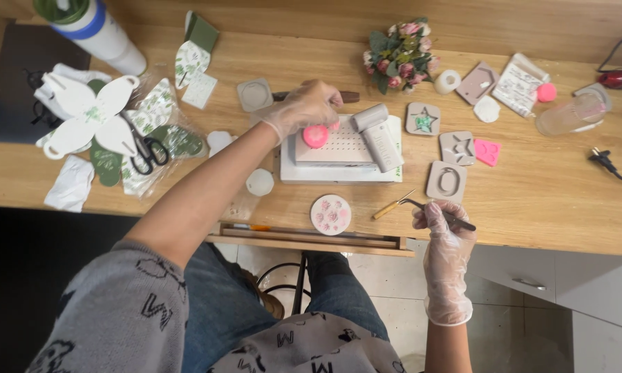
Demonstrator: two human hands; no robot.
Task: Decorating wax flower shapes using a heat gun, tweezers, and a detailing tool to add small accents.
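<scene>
Left hand [304, 107] presses a pink heart [316, 136] on the board [342, 148]; right hand [441, 224] pinches tweezers [439, 214], moulds [456, 148] crowding the desk [546, 200].

The wooden tabletop [546, 179] carries a white block [338, 169] under the left grip [304, 107], with scissors [147, 153] and paper cutouts [90, 117] farther to its left. Grey moulds [446, 181] lie above the right grip [441, 220], a pink-flowered disc [330, 214] just left of it.
</scene>
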